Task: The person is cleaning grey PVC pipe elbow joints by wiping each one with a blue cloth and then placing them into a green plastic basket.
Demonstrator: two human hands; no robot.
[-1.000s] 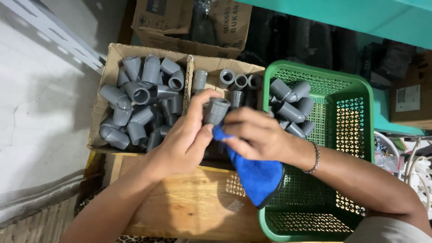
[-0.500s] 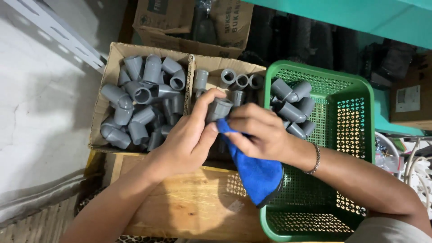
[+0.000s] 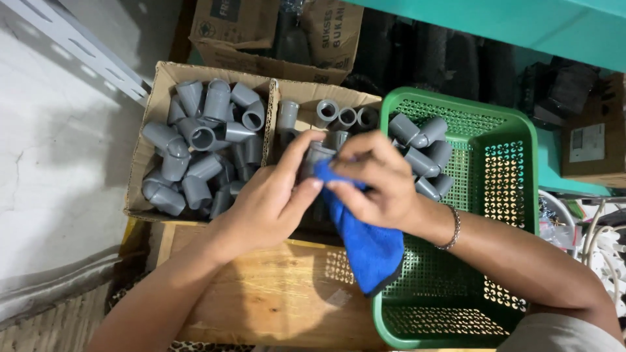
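Reaching forward over the wooden board point(image 3: 261, 293), the left hand point(image 3: 264, 208) curls shut around a grey pipe fitting point(image 3: 315, 156), while the right hand point(image 3: 378, 182) pinches a blue cloth point(image 3: 368, 244) against it, just left of the green basket point(image 3: 515, 195); beyond lies a cardboard box point(image 3: 153, 117) of fittings.

I see even, soft light from above, brightest on the pale concrete floor point(image 3: 59, 163), which looks slightly washed out. Shadows under the hands are faint. The dark shelf area point(image 3: 417, 58) loses detail. Focus is sharp centrally; edges bend slightly.
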